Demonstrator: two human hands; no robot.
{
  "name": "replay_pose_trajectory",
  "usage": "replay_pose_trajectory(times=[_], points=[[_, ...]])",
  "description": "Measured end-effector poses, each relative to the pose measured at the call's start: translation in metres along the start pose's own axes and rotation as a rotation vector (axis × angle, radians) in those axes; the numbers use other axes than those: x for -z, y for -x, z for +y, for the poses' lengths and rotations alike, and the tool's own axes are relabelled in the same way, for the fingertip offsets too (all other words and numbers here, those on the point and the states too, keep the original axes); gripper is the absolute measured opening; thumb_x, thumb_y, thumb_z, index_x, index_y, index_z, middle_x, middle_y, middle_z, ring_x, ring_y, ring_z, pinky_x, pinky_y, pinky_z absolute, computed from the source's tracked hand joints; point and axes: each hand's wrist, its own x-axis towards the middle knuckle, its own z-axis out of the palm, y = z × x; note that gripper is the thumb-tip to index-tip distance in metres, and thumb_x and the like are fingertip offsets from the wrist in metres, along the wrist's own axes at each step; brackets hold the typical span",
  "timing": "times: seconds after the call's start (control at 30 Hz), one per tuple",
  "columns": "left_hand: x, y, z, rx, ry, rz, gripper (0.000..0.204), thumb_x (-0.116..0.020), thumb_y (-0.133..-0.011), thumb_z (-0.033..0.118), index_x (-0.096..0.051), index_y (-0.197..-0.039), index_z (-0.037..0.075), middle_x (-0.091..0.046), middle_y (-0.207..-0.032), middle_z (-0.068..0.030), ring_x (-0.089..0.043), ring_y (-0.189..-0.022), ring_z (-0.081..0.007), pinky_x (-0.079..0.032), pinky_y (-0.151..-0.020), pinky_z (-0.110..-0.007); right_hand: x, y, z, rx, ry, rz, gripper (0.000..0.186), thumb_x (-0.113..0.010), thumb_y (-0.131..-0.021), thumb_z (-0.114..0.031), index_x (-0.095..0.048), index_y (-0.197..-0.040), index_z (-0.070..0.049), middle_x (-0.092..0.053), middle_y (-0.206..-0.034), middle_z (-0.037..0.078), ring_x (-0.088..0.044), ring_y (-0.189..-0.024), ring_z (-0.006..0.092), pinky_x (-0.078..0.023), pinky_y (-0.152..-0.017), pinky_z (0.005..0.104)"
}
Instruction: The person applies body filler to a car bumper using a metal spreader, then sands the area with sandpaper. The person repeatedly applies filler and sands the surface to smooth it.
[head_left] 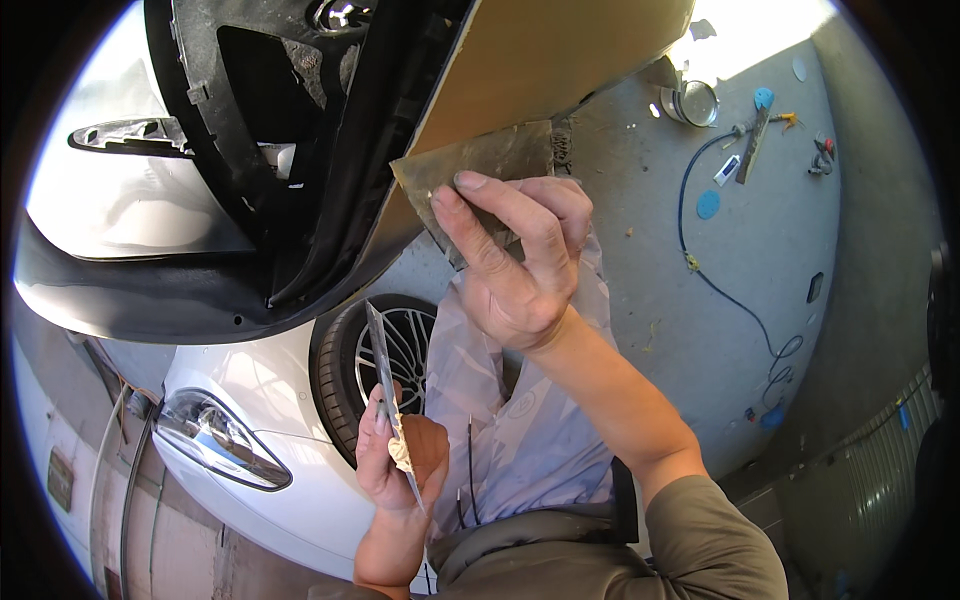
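My right hand (528,268) pinches a thin, brownish, stained spreader (505,155), with the thumb and fingertips pressed on its face. One edge of this sheet lies at the lower border of a smooth tan panel (545,65) on a car part; whether it touches there I cannot tell. Lower down, my left hand (425,455) is closed around a flat, thin mixing board (380,350), seen almost edge-on. A lump of cream-coloured paste (400,452) clings to the board beside the fingers.
Left of the tan panel is a black-trimmed bumper (150,290). Beyond my left hand stands a white car with a headlight (222,438) and a wheel (375,365). On the floor at right lie an open tin (697,103), a hose (683,205), a blue disc (708,205) and a tube (727,170).
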Motion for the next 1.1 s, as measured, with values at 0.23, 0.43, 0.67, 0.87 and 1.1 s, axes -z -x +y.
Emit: replay_pose_trajectory(times=[0.23, 0.43, 0.67, 0.87, 1.1], points=[[0.003, 0.001, 0.002, -0.013, -0.031, 0.016, 0.048, -0.046, -0.115, 0.02, -0.049, -0.155, -0.006, -0.044, -0.05, -0.0026, -0.034, -0.039, -0.0131, -0.028, -0.045, -0.03, 0.013, 0.027, -0.012, 0.0, -0.053, -0.225, 0.035, -0.078, -0.083, -0.017, -0.086, -0.117, -0.016, -0.072, -0.126, -0.004, -0.06, -0.103, 0.0215, -0.044, -0.097, 0.0448], [-0.016, 0.001, -0.006, 0.013, 0.013, 0.255, 0.048, -0.05, -0.113, 0.021, -0.049, -0.154, -0.005, -0.066, -0.078, -0.0092, -0.062, -0.064, -0.0163, -0.05, -0.063, -0.031, 0.081, 0.011, -0.037, -0.082, -0.33, -0.227, 0.035, -0.079, -0.084, -0.02, -0.086, -0.118, -0.017, -0.072, -0.126, -0.006, -0.06, -0.105, 0.0195, -0.05, -0.095, 0.0423], [-0.019, 0.003, -0.004, -0.077, -0.072, 0.121, 0.037, -0.041, -0.117, 0.025, -0.045, -0.142, -0.003, -0.036, -0.045, 0.0052, -0.028, -0.033, -0.0065, -0.019, -0.041, -0.024, 0.115, -0.017, -0.026, -0.065, -0.245, -0.616, 0.036, -0.074, -0.089, -0.004, -0.082, -0.123, -0.006, -0.073, -0.117, 0.009, -0.064, -0.097, 0.0176, -0.055, -0.088, 0.038], [-0.011, 0.005, -0.01, 0.021, -0.128, 0.197, 0.037, -0.046, -0.116, 0.021, -0.046, -0.141, -0.006, -0.045, -0.05, -0.0006, -0.034, -0.036, -0.0091, -0.025, -0.042, -0.026, 0.099, -0.068, -0.004, -0.598, -0.483, -0.371, 0.029, -0.076, -0.095, 0.003, -0.075, -0.124, 0.006, -0.074, -0.095, 0.006, -0.063, -0.075, 0.0086, -0.049, -0.065, 0.0213], [-0.003, 0.007, -0.012, -0.011, -0.104, 0.175, 0.041, -0.049, -0.115, 0.022, -0.046, -0.143, -0.008, -0.047, -0.051, -0.0013, -0.037, -0.038, -0.0092, -0.027, -0.043, -0.026, 0.086, -0.075, -0.005, -0.674, -0.525, -0.447, 0.028, -0.071, -0.103, -0.001, -0.072, -0.129, 0.009, -0.076, -0.108, 0.006, -0.066, -0.093, 0.0066, -0.053, -0.083, 0.0222]])
